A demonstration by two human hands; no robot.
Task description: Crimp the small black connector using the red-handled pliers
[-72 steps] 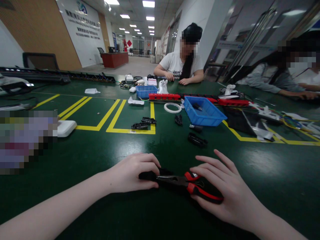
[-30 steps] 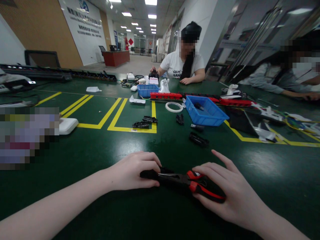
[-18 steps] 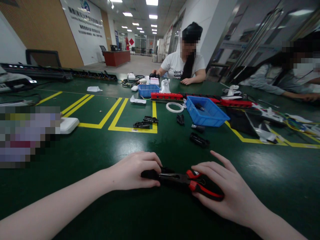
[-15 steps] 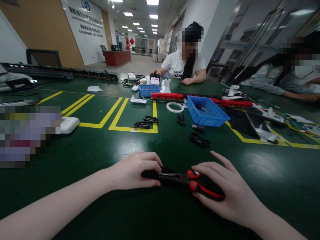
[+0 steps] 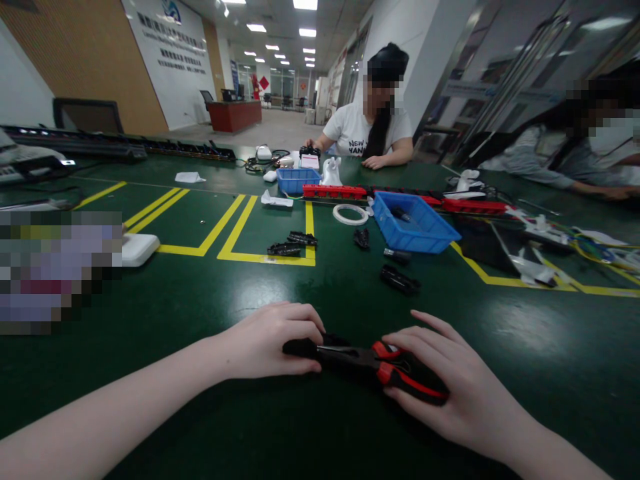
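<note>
My right hand (image 5: 453,380) grips long-nose pliers (image 5: 350,359) by their red-and-black handles, forefinger raised off them. The jaws point left and reach the black part (image 5: 301,348) pinched in my left hand (image 5: 283,340). Most of that part is hidden by my fingers, and its exact kind cannot be made out. Beyond my hands lie a similar-coloured black piece (image 5: 399,280) and a short dark cylinder (image 5: 397,256). Two ribbed black pieces (image 5: 285,249) rest by the yellow tape, and a small black piece (image 5: 361,239) sits beside the blue bin.
A blue bin (image 5: 417,230) with dark items stands ahead to the right, a smaller blue bin (image 5: 299,179) farther back. Between them are a tape roll (image 5: 350,214) and a long red strip (image 5: 335,193). A white box (image 5: 140,250) is left. A person (image 5: 370,133) sits opposite.
My right forefinger has lowered slightly and moved left toward the pliers. The left hand, the black part and the pliers are almost unchanged.
</note>
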